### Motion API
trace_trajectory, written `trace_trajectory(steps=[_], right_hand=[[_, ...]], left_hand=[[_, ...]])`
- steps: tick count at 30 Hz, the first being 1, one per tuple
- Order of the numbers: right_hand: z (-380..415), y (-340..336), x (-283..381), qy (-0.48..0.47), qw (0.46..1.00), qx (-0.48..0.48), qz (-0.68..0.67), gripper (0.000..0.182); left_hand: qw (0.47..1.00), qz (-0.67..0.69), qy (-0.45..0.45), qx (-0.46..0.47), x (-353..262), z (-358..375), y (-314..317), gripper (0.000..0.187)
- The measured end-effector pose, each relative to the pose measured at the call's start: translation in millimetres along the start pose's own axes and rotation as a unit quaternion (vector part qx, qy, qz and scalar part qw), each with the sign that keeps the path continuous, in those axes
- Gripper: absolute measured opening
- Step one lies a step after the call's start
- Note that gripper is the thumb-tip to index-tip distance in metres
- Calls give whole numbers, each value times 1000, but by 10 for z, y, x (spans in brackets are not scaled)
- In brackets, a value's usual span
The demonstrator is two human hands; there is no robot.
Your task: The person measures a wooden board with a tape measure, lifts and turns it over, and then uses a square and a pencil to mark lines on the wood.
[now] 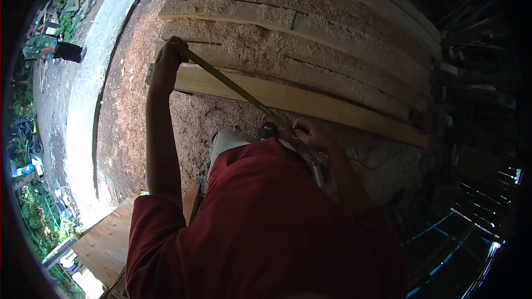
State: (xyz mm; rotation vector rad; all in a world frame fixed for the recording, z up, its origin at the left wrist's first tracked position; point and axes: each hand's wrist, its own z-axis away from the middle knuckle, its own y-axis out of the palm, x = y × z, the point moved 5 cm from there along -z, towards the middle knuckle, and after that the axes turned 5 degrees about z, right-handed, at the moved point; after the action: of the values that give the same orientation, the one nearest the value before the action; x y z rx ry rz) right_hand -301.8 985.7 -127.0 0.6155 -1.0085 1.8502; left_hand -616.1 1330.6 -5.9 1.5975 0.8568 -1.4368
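Shadow blurs the grip of the left hand on the yellow tape and hides whether the right hand holds anything, the reddish thing is too dark to identify, and the plywood is partly hidden behind the red sleeve.

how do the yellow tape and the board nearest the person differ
The tape is a narrow strip; the board is much wider and thicker.
The tape slants from the left hand toward the right hand; the board lies alongside other boards.
The tape is gripped by the left hand; the board is in neither hand.
Both are long and yellowish.
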Motion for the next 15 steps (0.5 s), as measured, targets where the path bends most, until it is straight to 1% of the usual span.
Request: trace_trajectory(steps=[1,2,3,4,5,7,8,10,11,13,14,15], right_hand=[[-24,28,37,19,998,-5,-65,23],[-58,45,108,14,998,-4,-59,23],[-110,18,207,-4,999,-46,19,24],[-177,4,328,-24,991,-86,97,24],[-286,72,402,-31,991,-77,108,24],[-552,161,608,-80,985,-135,78,25],[-709,247,722,-87,985,-115,91,25],[-1073,476,946,-22,986,-59,152,27],[-1275,629,1058,-27,985,-43,164,27],[-1720,954,1138,-10,978,-45,205,27],[-1956,1128,1183,-12,976,-31,217,27],[-2210,1281,1203,-6,973,-34,230,27]], left_hand=[[1000,1,6,-3,48,7,-120,29],[1000,-10,-1,11,95,27,-263,29],[1000,-22,-9,21,161,69,-396,28],[1000,8,4,-7,244,148,-509,30],[997,24,-36,-61,379,222,-677,33],[988,17,-23,-151,686,428,-1109,36],[984,22,-24,-175,834,540,-1343,36],[964,139,-82,-210,1153,722,-1799,34],[954,140,-126,-231,1506,781,-2166,33],[924,96,-175,-326,1708,911,-2489,32],[905,57,-197,-372,1792,912,-2620,34],[895,18,-214,-392,1975,923,-2799,39]])
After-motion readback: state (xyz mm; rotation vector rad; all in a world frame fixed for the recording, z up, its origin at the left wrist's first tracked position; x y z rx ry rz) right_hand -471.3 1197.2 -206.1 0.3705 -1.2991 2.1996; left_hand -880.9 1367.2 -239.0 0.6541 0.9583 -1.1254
